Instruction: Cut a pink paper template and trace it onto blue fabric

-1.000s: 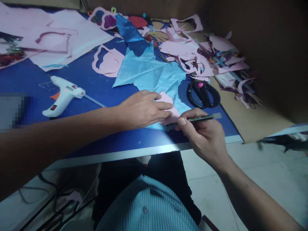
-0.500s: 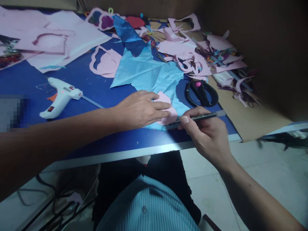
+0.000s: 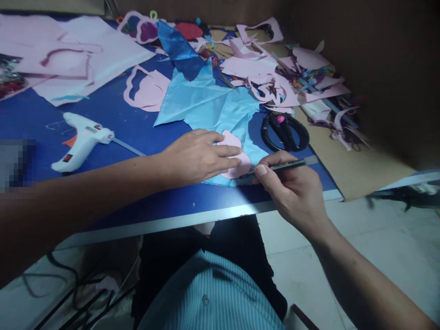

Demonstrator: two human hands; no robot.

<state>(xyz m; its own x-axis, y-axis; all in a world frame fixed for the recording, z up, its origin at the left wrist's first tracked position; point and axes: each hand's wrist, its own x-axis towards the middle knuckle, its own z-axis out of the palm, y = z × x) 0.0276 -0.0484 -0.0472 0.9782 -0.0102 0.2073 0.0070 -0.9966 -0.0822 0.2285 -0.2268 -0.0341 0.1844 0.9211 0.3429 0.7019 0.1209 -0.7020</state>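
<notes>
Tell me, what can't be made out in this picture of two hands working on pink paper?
Head view:
slim dark tool in the right hand: thumb and dimness hide its tip; pen or blade, cannot tell.
pink paper cutout: left hand covers part of its outline.
black-handled scissors: blades hidden under pink paper scraps.
left edge: a pixelated patch hides whatever is there.

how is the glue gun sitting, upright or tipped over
Tipped over: the white glue gun lies on its side on the blue table, body and handle both flat on the surface.

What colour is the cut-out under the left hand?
The cut-out is pale pink, on light blue fabric; head view.
</notes>
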